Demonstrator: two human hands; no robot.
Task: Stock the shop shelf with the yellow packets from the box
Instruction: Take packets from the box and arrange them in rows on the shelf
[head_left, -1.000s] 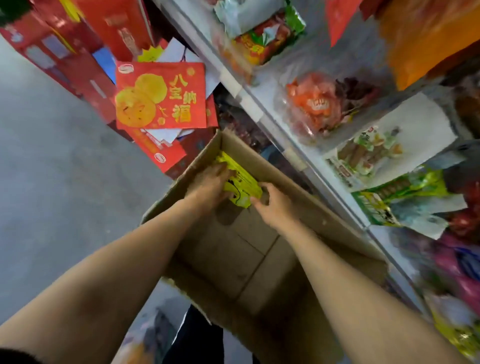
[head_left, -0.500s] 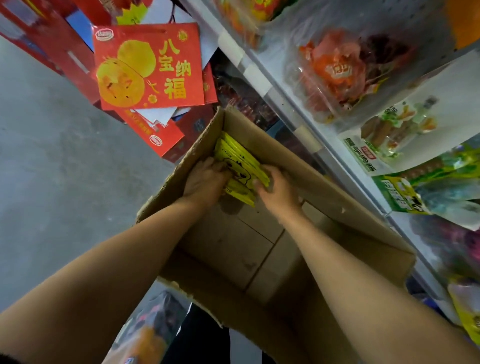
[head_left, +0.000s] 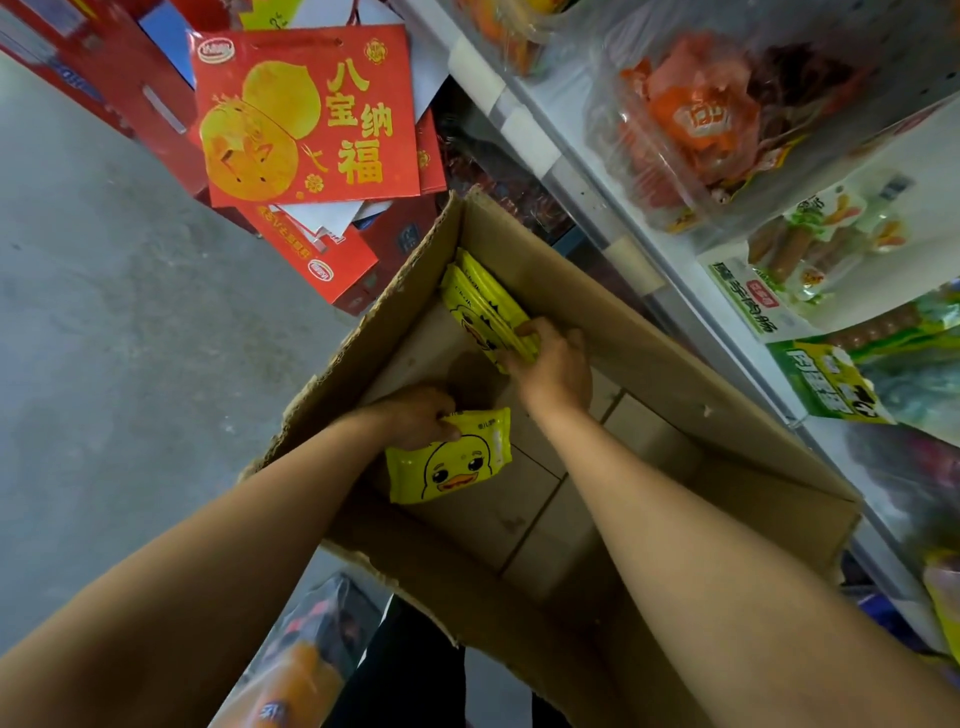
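A yellow packet (head_left: 451, 457) printed with a duck face was held flat above the floor of the cardboard box (head_left: 675, 374), gripped at its top edge by the left hand (head_left: 415, 415) with fingers curled round it. The right hand (head_left: 553, 364) pinched the remaining packets (head_left: 480, 301), which stood on edge against the box's far corner, the shelf (head_left: 582, 171) of bagged snacks just beside the box on the right. To do this well, the person likely needed to gather the stack firmly so none slipped, then lift both handfuls out together toward the shelf.
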